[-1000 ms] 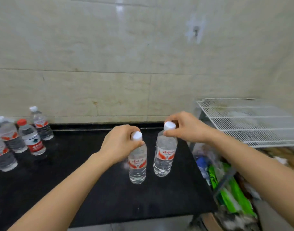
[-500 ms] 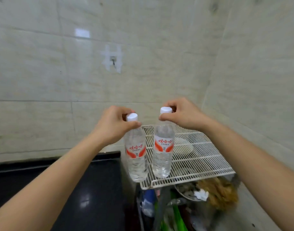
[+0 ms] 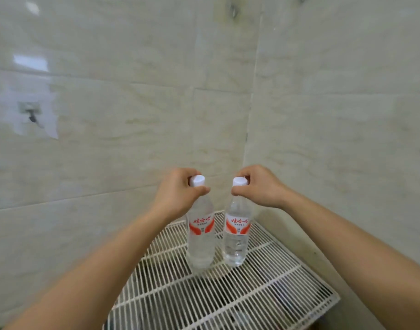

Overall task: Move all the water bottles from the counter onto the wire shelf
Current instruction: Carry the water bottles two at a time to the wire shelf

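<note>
Two clear water bottles with white caps and red-and-white labels hang upright side by side over the white wire shelf (image 3: 263, 289). My left hand (image 3: 178, 194) grips the neck of the left bottle (image 3: 201, 239). My right hand (image 3: 259, 186) pinches the neck of the right bottle (image 3: 236, 236) just below its cap. Both bottle bases sit at or just above the wires near the shelf's back; I cannot tell whether they touch. The counter and the other bottles are out of view.
The shelf fills a corner between two pale tiled walls, close behind and to the right of the bottles. A wall hook (image 3: 31, 114) with torn white tape is mounted at the left. Dark clutter shows dimly through the wires below.
Both hands carried the bottles off the black counter, rightward and over the wire shelf. My view turned with them, so the counter dropped out of sight and the bottles now hang lower toward the wires.
</note>
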The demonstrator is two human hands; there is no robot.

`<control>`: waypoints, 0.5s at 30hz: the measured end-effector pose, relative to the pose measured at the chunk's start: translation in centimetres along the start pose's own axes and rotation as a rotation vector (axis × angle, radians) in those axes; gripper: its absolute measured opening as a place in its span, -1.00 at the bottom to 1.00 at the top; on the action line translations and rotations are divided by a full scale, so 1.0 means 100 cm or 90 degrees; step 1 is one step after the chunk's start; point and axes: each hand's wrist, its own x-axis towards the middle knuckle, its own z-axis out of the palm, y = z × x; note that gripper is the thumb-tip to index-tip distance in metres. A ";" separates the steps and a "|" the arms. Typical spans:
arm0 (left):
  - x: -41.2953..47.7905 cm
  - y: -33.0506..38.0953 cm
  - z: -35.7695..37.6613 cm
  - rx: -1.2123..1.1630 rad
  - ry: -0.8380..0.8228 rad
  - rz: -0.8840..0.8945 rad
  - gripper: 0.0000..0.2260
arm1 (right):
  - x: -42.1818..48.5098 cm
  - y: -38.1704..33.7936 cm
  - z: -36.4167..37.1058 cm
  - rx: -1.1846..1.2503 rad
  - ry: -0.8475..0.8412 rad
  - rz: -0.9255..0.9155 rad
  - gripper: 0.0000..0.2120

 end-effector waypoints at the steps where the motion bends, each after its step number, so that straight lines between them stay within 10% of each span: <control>1: 0.014 -0.005 0.010 -0.007 -0.003 -0.002 -0.82 | 0.013 0.009 0.000 -0.014 0.006 0.004 -0.81; 15: 0.135 -0.044 0.114 -0.018 0.030 -0.044 -0.79 | 0.137 0.101 0.014 -0.106 0.028 0.025 -0.87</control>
